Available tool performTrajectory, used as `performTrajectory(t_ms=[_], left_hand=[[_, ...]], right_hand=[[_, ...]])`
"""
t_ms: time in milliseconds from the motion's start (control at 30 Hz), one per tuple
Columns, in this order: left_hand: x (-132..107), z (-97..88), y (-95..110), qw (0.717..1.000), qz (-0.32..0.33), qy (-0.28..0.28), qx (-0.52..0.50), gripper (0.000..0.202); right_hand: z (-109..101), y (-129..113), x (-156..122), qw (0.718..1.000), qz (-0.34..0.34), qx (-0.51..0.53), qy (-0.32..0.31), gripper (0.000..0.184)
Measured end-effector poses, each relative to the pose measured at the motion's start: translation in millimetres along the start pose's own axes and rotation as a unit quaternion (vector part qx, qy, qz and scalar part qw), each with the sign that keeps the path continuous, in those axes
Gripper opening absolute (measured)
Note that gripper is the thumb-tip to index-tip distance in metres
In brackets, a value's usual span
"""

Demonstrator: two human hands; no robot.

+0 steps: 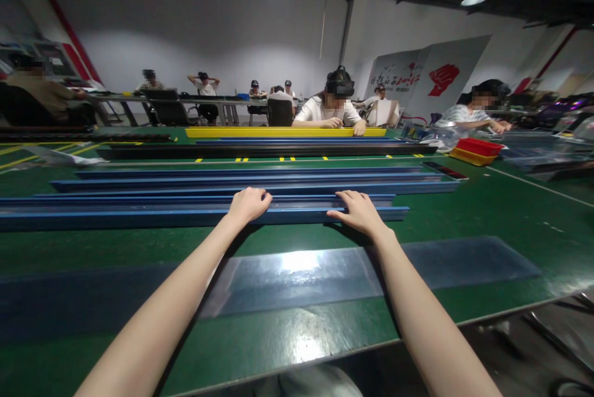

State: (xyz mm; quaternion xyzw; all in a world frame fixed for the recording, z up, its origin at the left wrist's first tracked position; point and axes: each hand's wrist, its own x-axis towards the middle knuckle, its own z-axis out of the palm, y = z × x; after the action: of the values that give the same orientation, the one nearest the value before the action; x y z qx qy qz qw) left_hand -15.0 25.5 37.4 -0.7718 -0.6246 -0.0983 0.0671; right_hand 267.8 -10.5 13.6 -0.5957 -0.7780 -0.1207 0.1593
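Long blue channel strips lie crosswise on the green table. Over the nearest blue channel strip (116, 218), my left hand (249, 205) is closed, with the fingers curled past its front wall and partly hidden. Farther right on the same strip, my right hand (361, 214) grips with the thumb at the front and the fingers reaching inside. Just behind it lie more blue channel strips (297, 188), roughly parallel. A clear plastic sheet (297, 276) rests flat on the table in front, beneath my forearms.
Across the green table (464, 211), a person (325, 114) handles a yellow strip (278, 132). A long black strip (260, 150) lies nearer. Red and yellow bins (477, 151) and a phone-like dark slab (444, 170) are at right. Another person (473, 114) works there.
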Motion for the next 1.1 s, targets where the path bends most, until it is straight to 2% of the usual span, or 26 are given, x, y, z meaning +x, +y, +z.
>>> performTrajectory(t_ms=[200, 367, 533, 733, 833, 967, 1100], left_hand=[[-2, -7.4, 1, 0.999, 0.018, -0.027, 0.031, 0.045], [-2, -12.3, 11, 0.998, 0.054, 0.017, 0.032, 0.042], [1, -14.2, 35, 0.995, 0.087, 0.041, 0.019, 0.039], [3, 0.8, 65, 0.990, 0.136, 0.041, 0.010, 0.039], [2, 11.8, 74, 0.989, 0.138, 0.043, 0.010, 0.039], [-1, 17.8, 76, 0.989, 0.132, 0.059, 0.004, 0.040], [-5, 14.7, 65, 0.989, 0.136, 0.052, 0.008, 0.038]], right_hand=[[-5, -11, 3, 0.999, -0.009, -0.026, -0.028, 0.060], [-5, -19, 6, 0.998, -0.011, -0.039, -0.040, 0.062], [-4, -22, 6, 0.998, -0.011, -0.051, -0.036, 0.061], [-3, -21, 6, 0.996, -0.029, -0.073, -0.036, 0.063], [-3, -21, 5, 0.995, -0.033, -0.082, -0.034, 0.064], [-5, -22, 4, 0.995, -0.040, -0.089, -0.034, 0.064], [-7, -33, 5, 0.994, -0.048, -0.086, -0.036, 0.063]])
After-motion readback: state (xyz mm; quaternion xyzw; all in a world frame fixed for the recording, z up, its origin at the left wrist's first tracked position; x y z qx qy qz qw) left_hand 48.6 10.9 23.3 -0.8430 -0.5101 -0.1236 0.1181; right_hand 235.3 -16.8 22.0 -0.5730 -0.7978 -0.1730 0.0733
